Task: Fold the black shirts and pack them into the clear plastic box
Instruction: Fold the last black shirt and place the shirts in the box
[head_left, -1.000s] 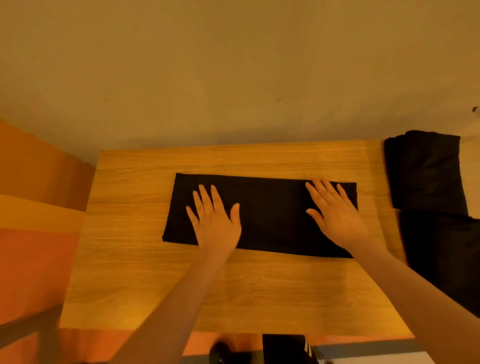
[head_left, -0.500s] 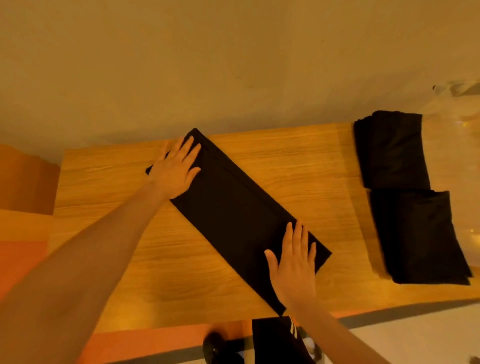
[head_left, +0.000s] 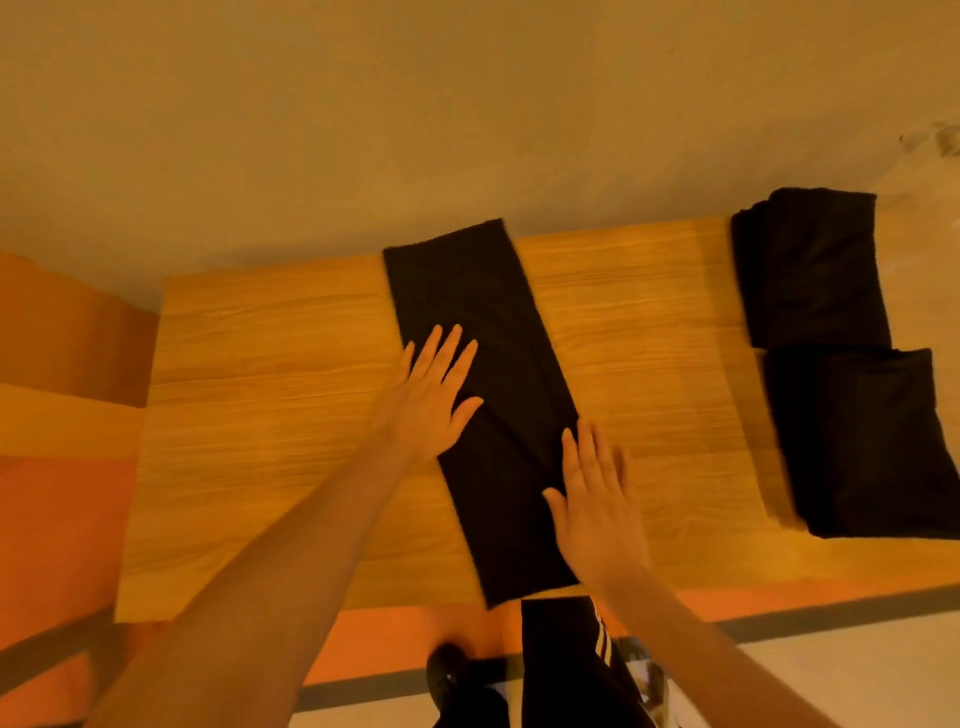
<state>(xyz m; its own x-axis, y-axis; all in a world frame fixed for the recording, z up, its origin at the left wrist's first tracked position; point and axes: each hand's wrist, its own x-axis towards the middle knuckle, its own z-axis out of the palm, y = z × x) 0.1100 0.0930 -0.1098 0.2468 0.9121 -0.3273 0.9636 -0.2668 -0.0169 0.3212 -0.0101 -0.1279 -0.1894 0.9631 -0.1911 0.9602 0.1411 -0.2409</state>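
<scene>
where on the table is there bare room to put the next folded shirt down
Widest bare wood lies left of the long black shirt, out to the table edge, crossed only by the left hand forearm. A narrower strip runs between the shirt and the two folded black shirts. The right end is crowded by those; the right hand covers the shirt's near right edge.

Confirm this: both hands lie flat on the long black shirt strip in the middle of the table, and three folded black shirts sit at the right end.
Wrong on the count. The head view shows two folded black shirts at the right end of the table, not three. Left hand and right hand do lie flat on the long black shirt strip.
</scene>
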